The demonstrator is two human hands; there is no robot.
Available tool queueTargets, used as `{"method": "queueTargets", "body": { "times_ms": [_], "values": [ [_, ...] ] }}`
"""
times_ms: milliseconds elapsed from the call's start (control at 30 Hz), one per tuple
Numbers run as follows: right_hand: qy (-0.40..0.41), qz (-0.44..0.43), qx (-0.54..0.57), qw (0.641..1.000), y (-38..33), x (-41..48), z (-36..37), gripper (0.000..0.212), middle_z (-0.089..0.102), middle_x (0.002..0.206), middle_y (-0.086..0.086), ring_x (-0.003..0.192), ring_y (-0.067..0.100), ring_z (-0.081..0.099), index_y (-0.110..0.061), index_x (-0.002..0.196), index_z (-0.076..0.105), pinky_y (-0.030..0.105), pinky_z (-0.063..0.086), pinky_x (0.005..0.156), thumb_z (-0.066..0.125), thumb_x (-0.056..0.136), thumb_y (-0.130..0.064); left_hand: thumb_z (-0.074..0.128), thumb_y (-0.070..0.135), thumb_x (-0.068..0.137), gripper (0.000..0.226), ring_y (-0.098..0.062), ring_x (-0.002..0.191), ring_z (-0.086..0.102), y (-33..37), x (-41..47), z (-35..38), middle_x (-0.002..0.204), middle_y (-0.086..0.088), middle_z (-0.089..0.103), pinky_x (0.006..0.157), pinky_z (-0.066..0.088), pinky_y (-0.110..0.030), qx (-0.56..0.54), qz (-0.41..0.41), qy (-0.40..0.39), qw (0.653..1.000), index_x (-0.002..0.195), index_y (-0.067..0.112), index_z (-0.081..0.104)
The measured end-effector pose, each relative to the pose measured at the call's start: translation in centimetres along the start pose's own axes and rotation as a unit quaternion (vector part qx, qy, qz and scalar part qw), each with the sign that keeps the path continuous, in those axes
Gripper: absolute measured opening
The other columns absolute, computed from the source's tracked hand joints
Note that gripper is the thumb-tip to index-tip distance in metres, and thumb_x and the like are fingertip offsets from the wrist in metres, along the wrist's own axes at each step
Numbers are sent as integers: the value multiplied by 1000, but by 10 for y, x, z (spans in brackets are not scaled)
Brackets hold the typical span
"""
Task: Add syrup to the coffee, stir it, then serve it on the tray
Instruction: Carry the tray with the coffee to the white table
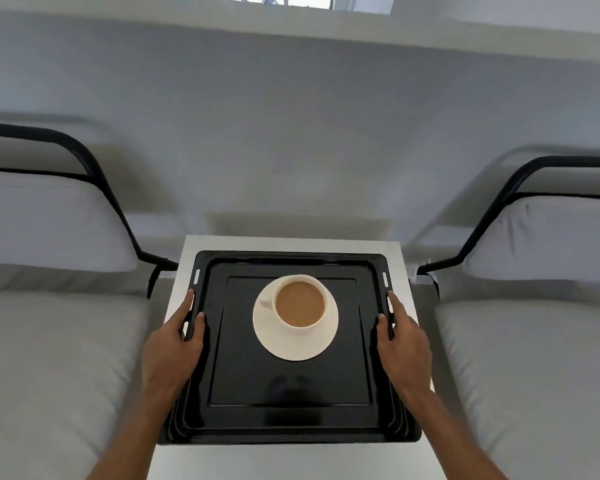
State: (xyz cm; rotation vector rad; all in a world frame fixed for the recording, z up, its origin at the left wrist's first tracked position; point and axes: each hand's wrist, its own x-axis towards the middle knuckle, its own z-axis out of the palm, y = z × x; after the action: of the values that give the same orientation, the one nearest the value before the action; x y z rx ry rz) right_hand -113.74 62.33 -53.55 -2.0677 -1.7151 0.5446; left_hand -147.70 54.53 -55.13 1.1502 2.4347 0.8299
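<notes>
A black rectangular tray lies on a small white table. In the tray's far half stands a white cup of light-brown milky coffee on a white saucer, its handle pointing left. My left hand grips the tray's left rim, thumb inside the rim and fingers outside. On the opposite rim my right hand holds the tray the same way. No syrup or spoon is in view.
Two beds flank the table: a grey mattress and pillow with a black metal frame on the left and another on the right. A white wall stands behind, with a window ledge at the top.
</notes>
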Motion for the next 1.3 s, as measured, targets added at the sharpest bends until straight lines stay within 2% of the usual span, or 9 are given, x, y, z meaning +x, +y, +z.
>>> {"method": "queueTargets", "body": {
  "times_ms": [100, 200, 300, 400, 567, 667, 800, 1133, 1300],
  "values": [
    [7, -3, 7, 1000, 12, -4, 26, 49, 60, 79, 4, 72, 23, 57, -29, 152, 47, 37, 48, 64, 53, 103, -28, 66, 31, 98, 47, -14, 42, 50, -19, 3, 12, 43, 3, 43, 49, 38, -28, 14, -3, 4, 1000, 144, 39, 58],
    [31, -10, 20, 999, 11, 4, 24, 49, 62, 78, 4, 70, 23, 57, -29, 151, 49, 33, 42, 62, 55, 103, -27, 65, 33, 98, 47, -28, 52, 56, -9, 13, 11, 51, 0, 55, 61, 45, -33, 9, 5, 13, 1000, 144, 41, 57],
    [47, -8, 11, 999, 13, 14, 20, 48, 64, 80, 4, 71, 23, 57, -29, 151, 49, 33, 41, 63, 54, 103, -28, 64, 33, 99, 47, -35, 59, 60, 3, 17, 15, 54, -6, 57, 65, 46, -34, 12, 17, 13, 1000, 145, 40, 57],
    [37, -11, 1, 999, 18, 24, 35, 47, 64, 79, 5, 73, 25, 58, -30, 150, 48, 34, 43, 64, 53, 103, -29, 63, 34, 99, 46, -35, 57, 59, -6, 23, 26, 51, -8, 55, 63, 46, -34, 20, 23, 20, 999, 144, 39, 58],
    [31, -14, 3, 999, 23, 33, 51, 46, 67, 86, 6, 76, 25, 61, -26, 150, 49, 34, 45, 66, 51, 104, -30, 63, 35, 99, 45, -36, 57, 59, -14, 28, 38, 47, 2, 49, 63, 53, -39, 27, 23, 16, 999, 144, 37, 59],
    [28, -10, 1, 1000, 29, 32, 57, 46, 69, 89, 6, 77, 25, 62, -26, 151, 48, 35, 48, 67, 51, 105, -31, 61, 36, 100, 45, -33, 55, 58, -19, 28, 44, 47, 2, 49, 60, 50, -36, 35, 30, 13, 999, 145, 37, 57],
    [37, -17, -12, 999, 34, 35, 64, 46, 68, 90, 6, 76, 21, 57, -25, 151, 48, 33, 44, 67, 51, 105, -31, 61, 39, 100, 45, -29, 53, 54, -24, 30, 52, 49, 1, 54, 60, 45, -33, 41, 38, 25, 998, 145, 37, 58],
    [29, -19, -47, 998, 29, 43, 64, 45, 68, 99, 10, 87, 31, 65, -22, 151, 45, 40, 50, 72, 48, 106, -30, 59, 40, 99, 46, -30, 58, 57, -21, 36, 58, 57, -6, 64, 66, 52, -40, 53, 36, 26, 998, 145, 35, 56],
    [17, -24, -70, 997, 30, 41, 65, 48, 66, 104, 12, 80, 27, 61, -22, 153, 41, 38, 48, 68, 47, 106, -30, 55, 38, 102, 51, -37, 68, 68, -21, 33, 57, 68, -9, 71, 66, 53, -40, 91, 52, 9, 994, 151, 32, 48]
  ]
}}
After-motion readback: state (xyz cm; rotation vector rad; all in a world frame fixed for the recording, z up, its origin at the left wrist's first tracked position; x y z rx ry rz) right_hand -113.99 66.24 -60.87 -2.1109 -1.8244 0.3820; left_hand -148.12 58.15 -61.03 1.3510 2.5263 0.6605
